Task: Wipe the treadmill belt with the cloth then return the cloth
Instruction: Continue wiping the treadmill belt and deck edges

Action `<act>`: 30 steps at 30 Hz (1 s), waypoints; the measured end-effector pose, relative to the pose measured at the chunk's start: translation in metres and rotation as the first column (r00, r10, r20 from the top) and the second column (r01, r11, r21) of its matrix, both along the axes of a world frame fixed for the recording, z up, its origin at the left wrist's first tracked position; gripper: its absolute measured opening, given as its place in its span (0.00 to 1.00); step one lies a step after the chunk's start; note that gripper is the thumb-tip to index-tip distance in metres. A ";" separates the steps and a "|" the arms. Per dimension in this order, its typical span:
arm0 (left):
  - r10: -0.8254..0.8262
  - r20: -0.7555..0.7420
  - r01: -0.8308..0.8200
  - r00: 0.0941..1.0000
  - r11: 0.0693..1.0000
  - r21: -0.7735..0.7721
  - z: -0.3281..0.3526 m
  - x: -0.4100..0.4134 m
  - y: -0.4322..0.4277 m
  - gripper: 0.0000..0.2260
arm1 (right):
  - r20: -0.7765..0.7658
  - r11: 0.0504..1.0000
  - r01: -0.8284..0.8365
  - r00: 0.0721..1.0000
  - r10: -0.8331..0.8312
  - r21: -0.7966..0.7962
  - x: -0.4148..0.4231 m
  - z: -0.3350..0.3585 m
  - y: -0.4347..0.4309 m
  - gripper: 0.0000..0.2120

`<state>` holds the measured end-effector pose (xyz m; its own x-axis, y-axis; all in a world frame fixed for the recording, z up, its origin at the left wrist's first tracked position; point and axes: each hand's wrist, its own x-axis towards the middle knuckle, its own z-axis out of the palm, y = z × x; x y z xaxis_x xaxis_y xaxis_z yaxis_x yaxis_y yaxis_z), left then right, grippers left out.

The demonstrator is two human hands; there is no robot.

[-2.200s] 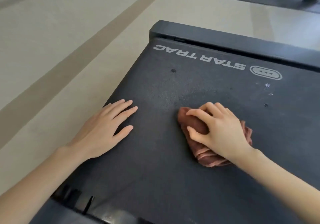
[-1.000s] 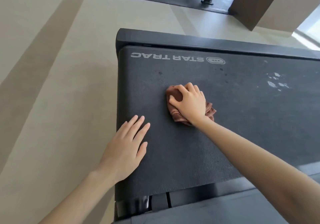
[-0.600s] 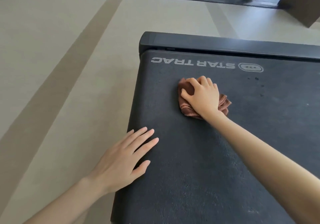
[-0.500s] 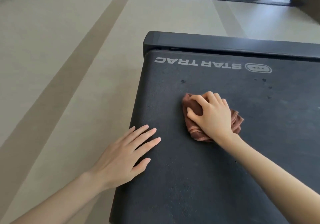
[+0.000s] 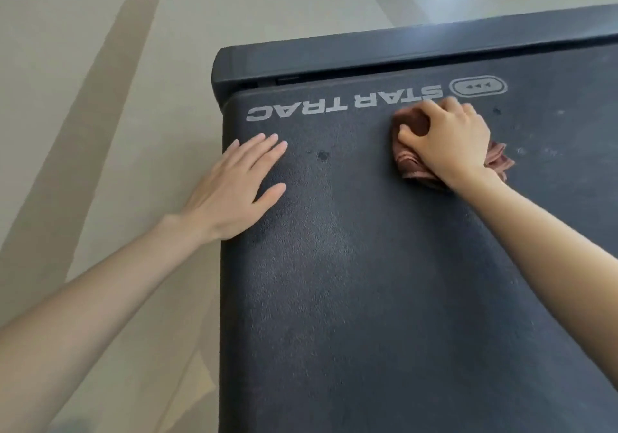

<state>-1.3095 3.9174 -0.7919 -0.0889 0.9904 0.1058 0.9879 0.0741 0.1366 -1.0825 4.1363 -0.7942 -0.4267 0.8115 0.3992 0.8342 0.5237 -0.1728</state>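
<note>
The wiping step is in hand. The right hand (image 5: 448, 141) presses a bunched reddish-brown cloth (image 5: 409, 162) onto the treadmill belt (image 5: 368, 282). It is near the belt's far end, just below the right-hand end of the white STAR TRAC lettering (image 5: 344, 105). Its fingers (image 5: 434, 111) curl over the top of the bundle and the thumb tucks into the left side, so the cloth is gripped as well as pressed down. Folds of it poke out below the thumb and to the right of the wrist. The left hand (image 5: 234, 188) lies flat on the belt's left edge, its fingers (image 5: 264, 152) straight and close together, holding nothing. It looks to be a brace for the forward reach, with its heel hanging past the edge over the beige floor (image 5: 100, 98).

Judging by the belt, the job is not finished. A dark spot (image 5: 323, 156) sits between the two hands, nearer the left one. A smaller mark (image 5: 496, 110) lies just right of the right hand's knuckles, and pale specks (image 5: 520, 150) show to the right of the cloth. The near part of the belt looks dull and patchy, though I cannot tell whether that is damp, dust or light.

The next move calls for a firm sweep with the cloth kept against the belt — across to the spots on either side — with steady downward pressure so the bundle neither rolls nor unfolds. Returning the cloth comes after that; the place it belongs is not in view.
</note>
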 end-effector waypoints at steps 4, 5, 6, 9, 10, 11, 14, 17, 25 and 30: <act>-0.052 0.016 0.052 0.999 0.998 -0.037 -0.015 -0.021 0.034 0.28 | 0.001 0.992 0.130 0.992 -0.130 -0.005 -0.031 -0.002 0.011 0.23; -0.073 0.031 0.074 0.997 0.997 -0.023 -0.018 -0.024 0.037 0.28 | 0.009 0.988 0.156 0.988 -0.156 0.003 -0.035 -0.001 0.005 0.23; -0.091 0.047 0.092 0.995 0.996 -0.002 -0.021 -0.026 0.037 0.29 | 0.019 0.986 0.168 0.986 -0.169 0.005 -0.037 -0.001 -0.003 0.23; -0.134 0.065 0.131 0.989 0.990 0.062 -0.024 -0.032 0.037 0.29 | 0.018 0.994 0.109 0.994 -0.109 0.017 -0.044 -0.002 -0.043 0.21; -0.153 0.063 0.148 0.986 0.987 0.067 -0.024 -0.032 0.038 0.29 | 0.022 0.996 0.085 0.996 -0.085 0.029 -0.046 -0.004 -0.061 0.20; -0.178 0.058 0.174 0.982 0.983 0.064 -0.024 -0.033 0.040 0.29 | 0.030 0.997 0.070 0.997 -0.072 0.041 -0.048 -0.005 -0.080 0.20; -0.254 0.043 0.253 0.966 0.967 0.032 -0.024 -0.037 0.049 0.30 | 0.036 0.994 0.082 0.996 -0.085 0.070 -0.053 -0.006 -0.143 0.17; -0.292 0.021 0.292 0.956 0.956 0.026 -0.027 -0.045 0.054 0.32 | 0.031 0.988 0.140 0.989 -0.143 0.068 -0.048 -0.005 -0.195 0.16; -0.366 0.008 0.366 0.931 0.931 0.001 -0.030 -0.055 0.050 0.32 | 0.067 0.972 0.234 0.970 -0.234 0.006 -0.027 0.001 -0.281 0.17; -0.380 0.037 0.380 0.924 0.925 0.023 -0.033 -0.064 0.032 0.29 | 0.058 0.957 0.289 0.956 -0.288 -0.005 -0.038 0.006 -0.284 0.17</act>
